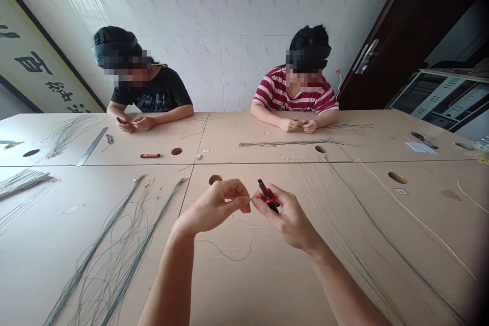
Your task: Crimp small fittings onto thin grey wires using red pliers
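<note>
Red-black cutter; grey wires; beige table; red-white striped shirt.

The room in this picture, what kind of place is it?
Probably a small hand-assembly workshop, not a home. Bundles of thin wire lie across joined worktables, two other people sit opposite working on small parts, and the right hand holds a small red-handled tool.

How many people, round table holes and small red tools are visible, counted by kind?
People at the far side: 2
Round table holes: 6
Small red tools: 2
Total: 10
</note>
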Tool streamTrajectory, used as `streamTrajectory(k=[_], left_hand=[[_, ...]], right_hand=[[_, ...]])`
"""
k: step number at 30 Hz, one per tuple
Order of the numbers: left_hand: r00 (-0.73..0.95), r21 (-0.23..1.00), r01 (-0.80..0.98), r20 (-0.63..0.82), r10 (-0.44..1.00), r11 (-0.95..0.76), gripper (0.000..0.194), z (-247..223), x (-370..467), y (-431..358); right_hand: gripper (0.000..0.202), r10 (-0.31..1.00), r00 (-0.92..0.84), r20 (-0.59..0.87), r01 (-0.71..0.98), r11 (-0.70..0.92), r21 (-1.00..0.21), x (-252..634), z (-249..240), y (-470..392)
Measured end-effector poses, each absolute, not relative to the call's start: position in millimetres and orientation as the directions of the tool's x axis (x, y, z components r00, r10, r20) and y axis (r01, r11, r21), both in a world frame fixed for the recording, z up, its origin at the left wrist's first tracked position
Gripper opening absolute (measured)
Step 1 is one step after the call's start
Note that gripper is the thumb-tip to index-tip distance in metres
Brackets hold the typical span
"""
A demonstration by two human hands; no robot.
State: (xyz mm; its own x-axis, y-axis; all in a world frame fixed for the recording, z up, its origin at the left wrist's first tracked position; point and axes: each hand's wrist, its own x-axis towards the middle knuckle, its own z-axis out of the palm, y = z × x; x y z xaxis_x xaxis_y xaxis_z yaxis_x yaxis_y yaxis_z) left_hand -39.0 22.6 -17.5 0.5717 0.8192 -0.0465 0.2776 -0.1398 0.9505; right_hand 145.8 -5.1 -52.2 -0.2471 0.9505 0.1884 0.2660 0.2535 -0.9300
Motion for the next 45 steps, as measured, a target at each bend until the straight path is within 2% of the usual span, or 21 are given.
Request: streamTrajectory(k=[4,11,19,22,25,30,34,35,37,40,42,43,45], left_hand=[[0.564,0.951,0.274,-0.04,0.825,-0.141,0.015,-17,-37,22],[0.568,0.986,0.112,0.04,0.822,-0.125,0.023,-16,-37,22],[0.604,0.999,0.045,-0.006,0.797,-0.027,0.025,-24,-32,22],[0.598,0.997,0.069,-0.017,0.802,-0.031,0.023,-23,-33,22],[0.593,0.982,0.18,-0.054,0.804,-0.066,0.019,-20,-35,22],[0.606,0.935,0.324,-0.088,0.791,-0.144,0.027,-13,-40,20],[0.723,0.922,0.347,-0.145,0.675,-0.173,0.031,-7,-47,12],[0.722,0.914,0.363,-0.153,0.675,-0.182,0.032,-6,-48,10],[0.626,0.894,0.412,-0.138,0.768,-0.175,0.041,-6,-46,9],[0.444,0.919,0.358,-0.013,0.896,-0.164,0.07,-16,-37,14],[0.488,0.955,0.226,0.061,0.871,-0.193,0.084,-27,-27,19],[0.55,0.967,0.167,0.07,0.832,-0.192,0.084,-32,-21,22],[0.712,0.985,0.134,-0.021,0.702,-0.107,0.067,-41,-12,24]], right_hand=[[0.022,0.948,-0.219,0.23,0.296,0.289,-0.91,147,-52,-5],[0.019,0.953,-0.186,0.238,0.226,0.278,-0.934,149,-48,-5],[0.02,0.95,-0.188,0.25,0.232,0.291,-0.928,151,-49,-7],[0.02,0.946,-0.192,0.26,0.24,0.302,-0.923,152,-50,-7],[0.021,0.947,-0.175,0.27,0.277,0.31,-0.909,154,-50,-7],[0.023,0.951,-0.127,0.282,0.297,0.308,-0.904,159,-49,-5],[0.023,0.951,-0.081,0.297,0.302,0.307,-0.902,163,-48,-3],[0.023,0.951,-0.078,0.3,0.302,0.309,-0.902,164,-47,-4],[0.023,0.949,-0.084,0.305,0.297,0.316,-0.901,165,-45,-6],[0.021,0.945,-0.103,0.311,0.286,0.327,-0.901,164,-41,-10],[0.019,0.938,-0.107,0.331,0.288,0.348,-0.892,164,-39,-13],[0.019,0.932,-0.103,0.348,0.295,0.363,-0.884,164,-38,-13],[0.018,0.919,-0.082,0.385,0.318,0.39,-0.864,166,-36,-14]])
